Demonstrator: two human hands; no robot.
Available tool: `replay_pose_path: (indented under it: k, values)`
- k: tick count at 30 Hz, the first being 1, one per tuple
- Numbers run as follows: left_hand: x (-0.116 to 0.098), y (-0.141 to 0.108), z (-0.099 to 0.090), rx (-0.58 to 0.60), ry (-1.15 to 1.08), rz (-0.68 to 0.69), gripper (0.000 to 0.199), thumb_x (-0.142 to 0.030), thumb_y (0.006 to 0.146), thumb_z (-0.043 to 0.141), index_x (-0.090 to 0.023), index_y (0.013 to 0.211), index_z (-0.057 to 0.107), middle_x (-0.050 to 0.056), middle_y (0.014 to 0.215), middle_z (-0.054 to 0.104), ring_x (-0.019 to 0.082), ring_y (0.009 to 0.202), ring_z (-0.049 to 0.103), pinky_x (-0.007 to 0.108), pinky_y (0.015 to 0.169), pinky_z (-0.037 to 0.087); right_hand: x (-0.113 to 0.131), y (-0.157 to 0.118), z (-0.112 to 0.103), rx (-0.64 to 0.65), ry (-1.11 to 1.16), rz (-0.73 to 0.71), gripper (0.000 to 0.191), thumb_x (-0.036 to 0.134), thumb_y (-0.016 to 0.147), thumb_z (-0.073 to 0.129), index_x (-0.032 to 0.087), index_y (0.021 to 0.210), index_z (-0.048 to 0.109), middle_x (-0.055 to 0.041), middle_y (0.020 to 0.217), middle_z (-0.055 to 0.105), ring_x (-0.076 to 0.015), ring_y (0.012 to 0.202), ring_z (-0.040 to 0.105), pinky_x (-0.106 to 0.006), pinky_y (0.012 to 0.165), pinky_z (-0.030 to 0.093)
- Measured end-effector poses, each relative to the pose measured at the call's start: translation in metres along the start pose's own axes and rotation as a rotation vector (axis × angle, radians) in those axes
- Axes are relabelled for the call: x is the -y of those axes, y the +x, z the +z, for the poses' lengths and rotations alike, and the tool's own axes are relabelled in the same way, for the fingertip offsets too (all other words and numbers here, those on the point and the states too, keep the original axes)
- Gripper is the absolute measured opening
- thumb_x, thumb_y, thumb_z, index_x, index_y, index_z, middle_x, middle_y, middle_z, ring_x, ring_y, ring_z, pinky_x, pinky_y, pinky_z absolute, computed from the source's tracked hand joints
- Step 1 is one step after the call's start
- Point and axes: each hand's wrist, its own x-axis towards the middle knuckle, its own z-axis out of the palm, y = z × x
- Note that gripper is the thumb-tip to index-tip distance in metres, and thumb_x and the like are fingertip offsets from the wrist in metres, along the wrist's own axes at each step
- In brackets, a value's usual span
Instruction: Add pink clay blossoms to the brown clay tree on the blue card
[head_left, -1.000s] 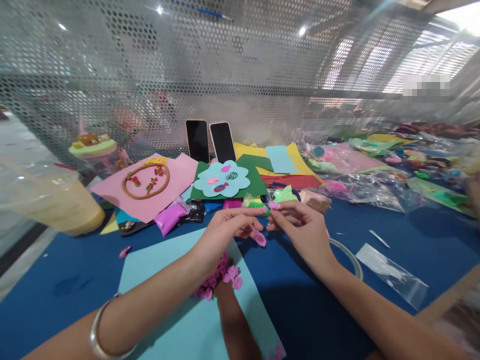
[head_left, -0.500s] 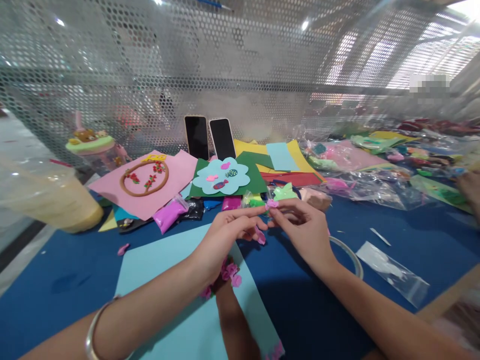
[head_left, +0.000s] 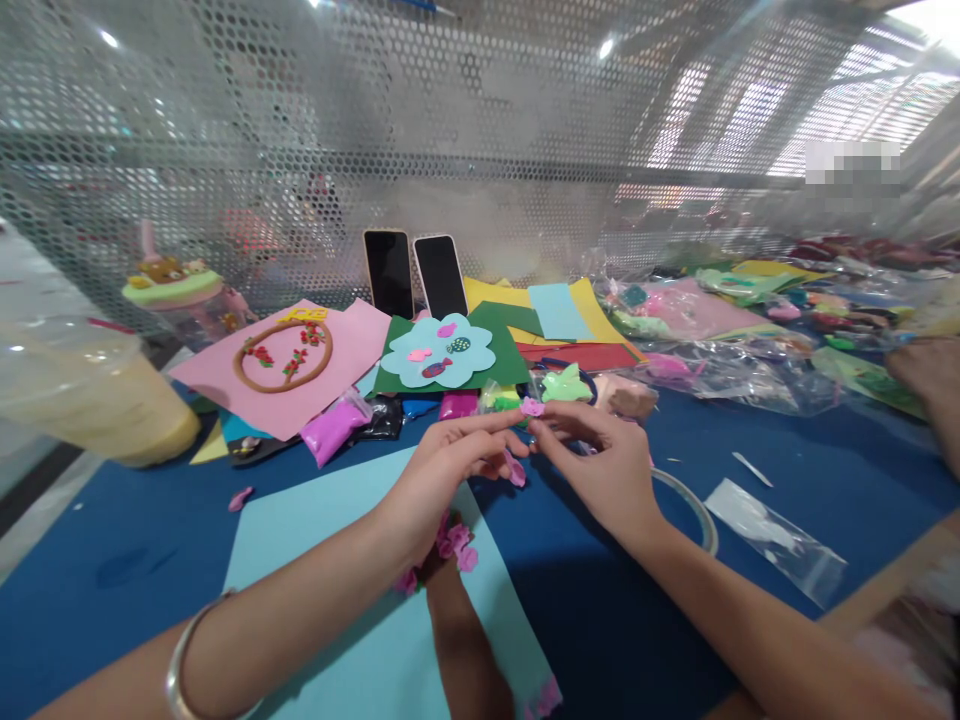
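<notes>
My left hand (head_left: 454, 465) reaches over the sheet with its index finger stretched out and the other fingers curled. At that fingertip is a small pink clay piece (head_left: 532, 407), which the thumb and index finger of my right hand (head_left: 600, 455) pinch. Just below my left fingers shows another pink clay piece (head_left: 515, 469); whether it is held or lies on the table I cannot tell. Under my left wrist, a light blue sheet (head_left: 330, 540) bears a brown clay shape (head_left: 469, 640) with pink clay flowers (head_left: 454, 543), partly hidden by my forearm.
Clay packets (head_left: 335, 428) lie behind the sheet, near a scalloped blue card (head_left: 480, 362) and a pink card (head_left: 360, 350). Two phones (head_left: 441, 275) lean on the mesh panel. A drink cup (head_left: 112, 400) stands left; a tape roll (head_left: 701, 515) lies right. Another person's hand (head_left: 926, 375) is far right.
The whole view has shifted slightly. My hands stay close together at the small pink clay piece, with only slight movement of the right fingers.
</notes>
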Motion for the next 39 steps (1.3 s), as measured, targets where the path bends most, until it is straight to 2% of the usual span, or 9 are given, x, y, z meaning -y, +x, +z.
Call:
replay_pose_path:
  k: [6,9,15,20,23,26,30,32,39]
  values:
    - [0.001,-0.002,0.003,0.035,-0.012,0.0,0.037,-0.019,0.07,0.057,-0.015,0.105,0.07,0.004,0.08,0.065,0.013,0.068,0.054,0.027,0.067,0.041,-0.002,0.002,-0.002,-0.028,-0.01,-0.032,0.014,0.031,0.075,0.067,0.02,0.083,0.071,-0.0031,0.075,0.074,-0.019,0.063,0.07,-0.03,0.062,0.059]
    - [-0.002,-0.004,0.005,0.05,0.016,0.01,0.039,-0.019,0.07,0.059,-0.017,0.107,0.069,0.002,0.075,0.061,0.012,0.066,0.05,0.026,0.065,0.039,-0.003,0.004,-0.004,-0.016,0.015,-0.018,0.013,0.03,0.076,0.066,0.02,0.083,0.071,-0.003,0.075,0.074,-0.019,0.062,0.07,-0.03,0.062,0.059]
    - [-0.009,-0.005,0.005,-0.001,0.116,0.048,0.037,-0.019,0.072,0.056,-0.018,0.106,0.07,-0.002,0.061,0.053,0.011,0.061,0.041,0.025,0.062,0.035,-0.002,0.006,-0.006,-0.011,0.06,-0.005,0.009,0.026,0.076,0.066,0.02,0.081,0.069,-0.0022,0.071,0.073,-0.0187,0.061,0.07,-0.029,0.062,0.058]
    - [-0.008,-0.003,0.003,-0.011,0.185,0.066,0.032,-0.02,0.073,0.055,-0.017,0.1,0.071,-0.001,0.061,0.053,0.011,0.06,0.044,0.025,0.061,0.036,-0.002,0.005,-0.006,0.018,0.103,-0.01,0.008,0.025,0.076,0.066,0.02,0.082,0.069,-0.0023,0.072,0.073,-0.0192,0.061,0.07,-0.03,0.061,0.058]
    - [-0.009,0.003,-0.005,-0.022,0.372,0.132,0.024,-0.019,0.073,0.054,-0.016,0.09,0.072,0.001,0.067,0.058,0.013,0.063,0.051,0.026,0.063,0.039,-0.003,0.005,-0.005,0.032,0.119,-0.014,0.008,0.025,0.076,0.066,0.02,0.082,0.068,-0.0026,0.072,0.072,-0.0194,0.061,0.07,-0.03,0.062,0.058]
    - [-0.011,0.009,-0.018,0.028,0.684,0.268,0.017,-0.016,0.074,0.054,-0.015,0.078,0.07,0.005,0.078,0.064,0.015,0.072,0.056,0.028,0.068,0.043,-0.003,0.005,-0.005,0.04,0.13,-0.04,0.008,0.024,0.076,0.066,0.02,0.082,0.068,-0.0025,0.07,0.071,-0.0191,0.06,0.07,-0.03,0.062,0.058]
    - [-0.01,0.013,-0.032,0.134,1.204,0.536,0.021,-0.016,0.077,0.056,-0.019,0.093,0.07,0.006,0.093,0.063,0.02,0.091,0.056,0.033,0.081,0.043,-0.004,0.004,-0.005,0.078,0.106,-0.119,0.008,0.018,0.074,0.065,0.021,0.082,0.067,-0.0012,0.07,0.071,-0.0172,0.06,0.069,-0.028,0.06,0.057]
    - [-0.006,0.014,-0.034,0.167,1.408,0.596,0.023,-0.02,0.081,0.056,-0.021,0.1,0.068,0.006,0.096,0.064,0.021,0.093,0.055,0.034,0.08,0.043,-0.005,0.003,-0.005,0.094,0.105,-0.145,0.01,0.016,0.074,0.065,0.02,0.082,0.067,-0.0009,0.069,0.071,-0.0164,0.059,0.068,-0.027,0.059,0.056]
    - [0.006,0.015,-0.031,0.167,1.643,0.729,0.016,-0.02,0.087,0.051,-0.019,0.085,0.067,0.003,0.087,0.065,0.019,0.085,0.056,0.031,0.07,0.04,-0.008,0.002,-0.003,0.136,0.147,-0.08,0.01,0.017,0.073,0.066,0.019,0.083,0.068,-0.002,0.071,0.071,-0.0165,0.061,0.069,-0.027,0.06,0.057]
